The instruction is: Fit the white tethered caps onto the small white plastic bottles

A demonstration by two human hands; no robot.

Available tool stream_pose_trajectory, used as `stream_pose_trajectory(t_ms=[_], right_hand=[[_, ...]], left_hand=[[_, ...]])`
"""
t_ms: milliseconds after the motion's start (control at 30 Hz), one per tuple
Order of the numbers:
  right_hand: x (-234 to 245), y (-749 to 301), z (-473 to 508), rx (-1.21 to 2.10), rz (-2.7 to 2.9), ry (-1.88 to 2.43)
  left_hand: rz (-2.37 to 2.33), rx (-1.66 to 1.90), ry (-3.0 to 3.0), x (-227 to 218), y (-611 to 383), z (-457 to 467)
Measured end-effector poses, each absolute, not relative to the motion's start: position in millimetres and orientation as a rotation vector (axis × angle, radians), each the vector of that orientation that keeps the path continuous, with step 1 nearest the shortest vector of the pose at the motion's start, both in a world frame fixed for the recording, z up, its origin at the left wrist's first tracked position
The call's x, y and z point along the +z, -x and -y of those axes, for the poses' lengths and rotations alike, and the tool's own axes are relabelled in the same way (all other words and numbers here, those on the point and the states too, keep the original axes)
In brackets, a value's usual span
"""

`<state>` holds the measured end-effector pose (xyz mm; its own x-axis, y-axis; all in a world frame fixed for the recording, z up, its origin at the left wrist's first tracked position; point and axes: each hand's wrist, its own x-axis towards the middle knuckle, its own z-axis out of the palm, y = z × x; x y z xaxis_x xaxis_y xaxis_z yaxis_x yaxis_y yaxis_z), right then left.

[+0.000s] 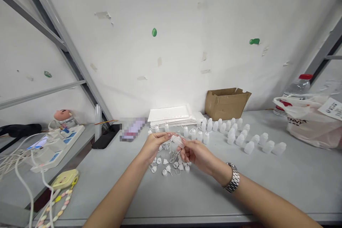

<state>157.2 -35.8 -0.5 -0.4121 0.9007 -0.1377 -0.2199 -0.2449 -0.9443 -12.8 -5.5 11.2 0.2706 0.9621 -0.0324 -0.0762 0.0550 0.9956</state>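
With fingers point(165, 136) of left hand point(153, 146) pinching one end and of right hand point(196, 154) the other, holds a bottle point(178, 141) tilted above loose caps point(154, 169). Seems to be fitting its top, likely calling next for steady alignment and a twist. Angles both forearms point(121, 185) inward.

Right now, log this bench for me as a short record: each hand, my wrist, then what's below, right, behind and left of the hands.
Left hand: fingertips at one end of a small translucent bottle; firmness of grip unclear
Right hand: pinching that bottle
Right wrist: metal-band watch
Below hands: loose white caps
Right: scattered white bottles, plastic bag
Behind: flat white stack, open cardboard box
Left: black phone, power strip
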Motion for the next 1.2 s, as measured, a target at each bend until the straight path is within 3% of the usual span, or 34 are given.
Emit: stream_pose_trajectory(t_ms=[100, 300, 533, 733, 967, 1033, 1200], right_hand=[[-0.1, -157.8, 35.3, 1.879, 1.126, 0.913], [-4.8, -155.4, 32.5, 1.431, 1.237, 1.045], [-0.8, -157.1, 34.4, 1.789, 1.182, 0.916], [-8.4, -153.5, 32.1, 1.369, 1.315, 1.021], [0.6, -163.4, 35.2, 2.063, 1.158, 0.597], [1.9, -164.9, 35.2, 2.122, 1.148, 0.561], [-2.6, -160.8, 30.1, 1.569, 1.308, 0.828]], left_hand=[[-0.945, 1.027, -1.261, 11.9, 12.7, 5.8], [-1.014, 1.181, -1.281, 7.3, 4.8, 7.8], [-0.921, 1.298, -1.317, 6.5, -0.6, 11.3], [-0.958, 1.278, -1.409, 5.5, -2.4, 13.0], [-0.856, 1.230, -1.481, 17.0, -0.7, 19.4], [-0.799, 1.219, -1.401, 14.7, -1.9, 19.2], [-0.614, 1.113, -0.869, 7.5, -9.1, 17.0]])
